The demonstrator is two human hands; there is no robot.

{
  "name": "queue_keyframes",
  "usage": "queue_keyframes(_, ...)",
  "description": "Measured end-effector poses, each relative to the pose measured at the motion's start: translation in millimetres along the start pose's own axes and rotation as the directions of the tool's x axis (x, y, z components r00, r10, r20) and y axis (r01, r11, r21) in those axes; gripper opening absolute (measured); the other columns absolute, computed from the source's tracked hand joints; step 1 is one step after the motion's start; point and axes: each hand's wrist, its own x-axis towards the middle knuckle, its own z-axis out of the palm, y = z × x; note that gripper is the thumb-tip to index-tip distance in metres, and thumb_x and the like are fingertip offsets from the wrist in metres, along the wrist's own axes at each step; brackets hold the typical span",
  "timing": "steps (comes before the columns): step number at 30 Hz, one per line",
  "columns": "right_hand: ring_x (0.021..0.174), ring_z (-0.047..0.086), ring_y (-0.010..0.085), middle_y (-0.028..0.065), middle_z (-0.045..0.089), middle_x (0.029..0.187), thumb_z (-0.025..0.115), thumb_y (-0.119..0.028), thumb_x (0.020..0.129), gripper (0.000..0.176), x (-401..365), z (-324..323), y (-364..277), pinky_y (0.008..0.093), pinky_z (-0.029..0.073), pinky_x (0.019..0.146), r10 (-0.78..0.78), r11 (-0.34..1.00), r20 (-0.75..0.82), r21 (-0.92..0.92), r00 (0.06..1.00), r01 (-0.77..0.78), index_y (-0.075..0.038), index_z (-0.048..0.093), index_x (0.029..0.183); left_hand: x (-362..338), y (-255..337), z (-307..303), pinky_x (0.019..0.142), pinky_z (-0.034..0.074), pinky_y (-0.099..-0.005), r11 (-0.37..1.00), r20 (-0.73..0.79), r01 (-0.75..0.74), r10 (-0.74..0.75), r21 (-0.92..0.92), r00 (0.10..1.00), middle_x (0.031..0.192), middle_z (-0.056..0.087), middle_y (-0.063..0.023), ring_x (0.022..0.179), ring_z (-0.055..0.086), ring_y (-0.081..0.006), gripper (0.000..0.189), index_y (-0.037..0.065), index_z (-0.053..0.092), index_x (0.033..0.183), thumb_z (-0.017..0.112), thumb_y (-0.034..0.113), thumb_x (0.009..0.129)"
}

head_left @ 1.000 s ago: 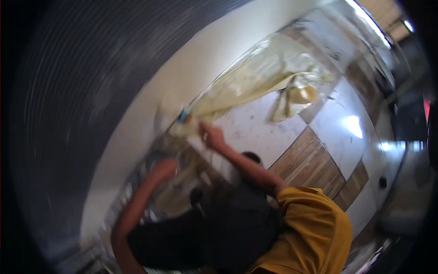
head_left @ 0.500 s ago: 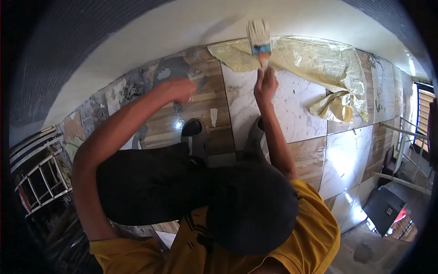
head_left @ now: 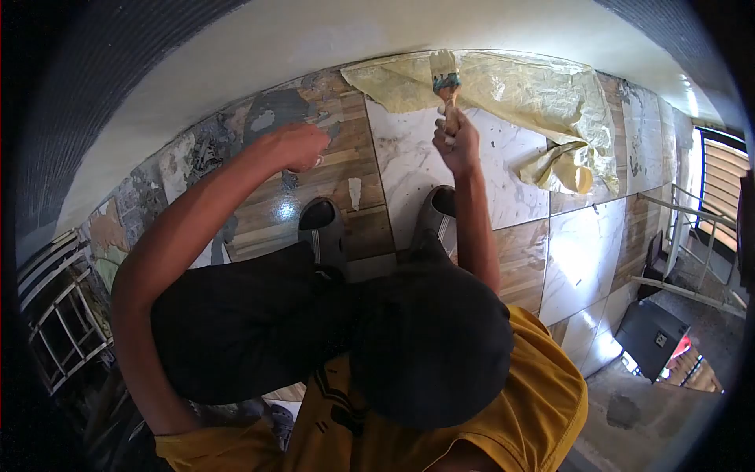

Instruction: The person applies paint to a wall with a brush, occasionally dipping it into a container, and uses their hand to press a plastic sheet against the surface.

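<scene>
Near the foot of the pale wall (head_left: 314,47), my right hand (head_left: 458,141) is closed round the wooden handle of a paint brush (head_left: 446,81). The brush's pale bristles point toward the wall, over a crumpled yellowish plastic sheet (head_left: 519,90) along the floor's edge. My left hand (head_left: 303,148) is curled, its fingers bent in, above the wood-look tiles (head_left: 350,169). Whether anything is inside it cannot be made out. Grey patches mark the floor beyond that hand.
My shoes (head_left: 321,228) stand on the tiled floor. At the left is a white metal rack (head_left: 67,330). On the right are a metal frame (head_left: 684,295), a dark box (head_left: 653,338) and a slatted opening (head_left: 722,185).
The brush has moved down from the wall, and its bristles now appear over the sheet's upper edge. My left hand has shifted slightly left and up. The whole view has shifted a little.
</scene>
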Motion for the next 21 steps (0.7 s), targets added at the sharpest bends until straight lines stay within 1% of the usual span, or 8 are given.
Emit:
queue_keyframes(3,0.042,0.031,0.0072,-0.0027,0.039,0.064,0.033,-0.025,0.107,0.032,38.8,-2.5,-21.9,0.0224,0.027,0.037,0.140,0.932,0.414,0.251,0.899,-0.261,-0.001,0.053,0.103,3.8,-5.4,-7.2,0.085,0.050,-0.0507,0.999,-0.100,-0.046,0.046,-0.001,0.994,0.105,0.065,-0.0236,0.104,0.063,-0.0420,0.026,-0.002,0.060,0.102,0.065,0.018,0.086)
queue_keyframes(4,0.042,0.031,0.0072,-0.0027,0.039,0.064,0.033,-0.025,0.107,0.032,50.3,4.8,-26.9,0.0224,0.027,0.037,0.136,0.933,0.413,0.252,0.900,-0.257,-0.001,0.053,0.103,6.2,-6.3,-9.2,0.085,0.050,-0.0507,0.999,-0.102,-0.049,0.049,0.002,0.994,0.105,0.065,-0.0236,0.104,0.063,-0.0420,0.026,-0.002,0.060,0.102,0.065,0.018,0.086)
queue_keyframes(6,0.043,0.029,0.0075,-0.0028,0.038,0.064,0.031,-0.022,0.107,0.031,62.1,26.3,-36.5,0.0236,0.026,0.037,0.180,0.840,0.512,0.365,0.840,-0.403,0.001,0.051,0.102,9.8,-6.5,-11.6,0.085,0.050,-0.0507,0.998,-0.182,-0.066,0.064,-0.001,0.981,0.106,0.065,-0.0241,0.105,0.063,-0.0419,0.025,-0.003,0.060,0.101,0.064,0.018,0.088)
queue_keyframes(9,0.041,0.028,0.0069,-0.0035,0.035,0.059,0.029,-0.026,0.108,0.035,47.1,54.4,-52.1,0.0230,0.025,0.036,0.099,0.877,0.576,0.335,0.811,-0.344,0.000,0.051,0.102,1.2,2.1,-19.0,0.084,0.053,-0.0484,0.995,-0.204,-0.092,0.084,-0.027,0.975,0.103,0.067,-0.0243,0.101,0.065,-0.0405,0.023,-0.003,0.065,0.099,0.062,0.018,0.089)
queue_keyframes(14,0.040,0.027,0.0064,-0.0034,0.033,0.060,0.029,-0.029,0.108,0.034,-22.9,24.8,-46.1,0.0231,0.023,0.035,0.019,0.910,0.579,0.328,0.815,-0.254,-0.002,0.049,0.102,1.1,-1.9,-7.8,0.087,0.050,-0.0506,0.995,-0.103,-0.058,0.049,-0.086,0.993,0.105,0.065,-0.0237,0.104,0.062,-0.0421,0.025,-0.004,0.060,0.102,0.064,0.017,0.090)
queue_keyframes(17,0.040,0.026,0.0067,-0.0036,0.034,0.062,0.030,-0.030,0.108,0.034,-12.4,-7.1,-35.1,0.0227,0.023,0.034,0.027,0.905,0.499,0.355,0.866,-0.232,-0.003,0.049,0.101,3.2,-0.7,-9.7,0.087,0.050,-0.0505,0.998,-0.071,-0.040,0.037,-0.045,0.997,0.104,0.065,-0.0241,0.104,0.063,-0.0420,0.026,-0.004,0.060,0.103,0.064,0.018,0.090)
queue_keyframes(19,0.040,0.025,0.0069,-0.0040,0.035,0.062,0.031,-0.030,0.108,0.033,18.3,-7.7,-34.5,0.0222,0.023,0.035,0.108,0.930,0.332,0.300,0.937,-0.214,-0.004,0.049,0.099,11.1,-0.8,-14.5,0.087,0.050,-0.0504,0.999,-0.072,-0.038,0.037,-0.017,0.997,0.104,0.065,-0.0242,0.104,0.063,-0.0419,0.027,-0.004,0.060,0.103,0.065,0.019,0.090)
queue_keyframes(21,0.041,0.025,0.0073,-0.0043,0.034,0.062,0.033,-0.029,0.107,0.031,52.0,2.3,-39.2,0.0225,0.023,0.035,0.102,0.928,0.353,0.302,0.930,-0.217,-0.005,0.049,0.096,20.0,-0.2,-18.6,0.088,0.050,-0.0508,0.999,-0.054,-0.038,0.039,0.017,0.998,0.102,0.065,-0.0236,0.105,0.062,-0.0419,0.028,-0.003,0.061,0.102,0.065,0.022,0.090)
